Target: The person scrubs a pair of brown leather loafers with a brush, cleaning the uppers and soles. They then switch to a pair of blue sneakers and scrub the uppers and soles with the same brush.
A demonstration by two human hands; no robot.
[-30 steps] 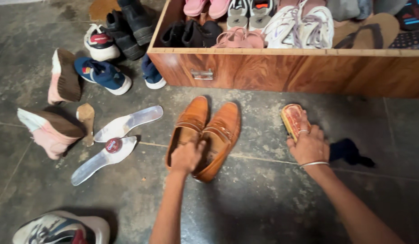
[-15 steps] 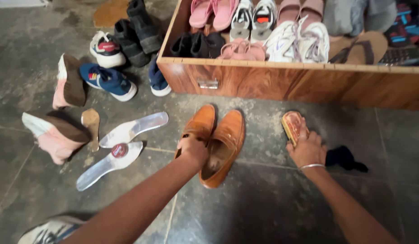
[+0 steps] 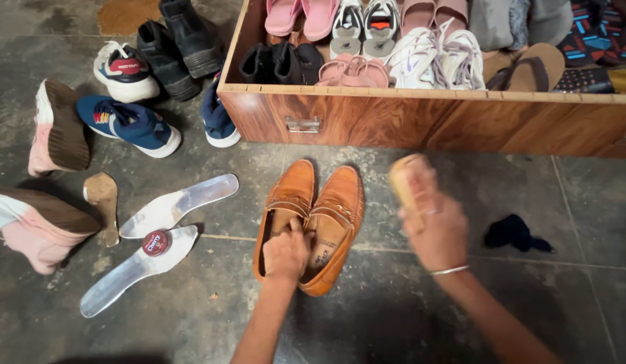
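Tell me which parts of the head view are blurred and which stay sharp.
Head view: the right hand and its shoe brush are smeared by motion blur; the left hand, the tan loafers and the wooden shoe box look sharp.

1. The right hand [image 3: 440, 236] and its brush [image 3: 409, 182] are motion-blurred.
2. The left hand [image 3: 286, 253] hides both loafers' [image 3: 313, 222] heels.
3. The wooden box [image 3: 421, 118] runs off the right and far edges.
4. The pink boot [image 3: 30, 226] is cut by the left edge.
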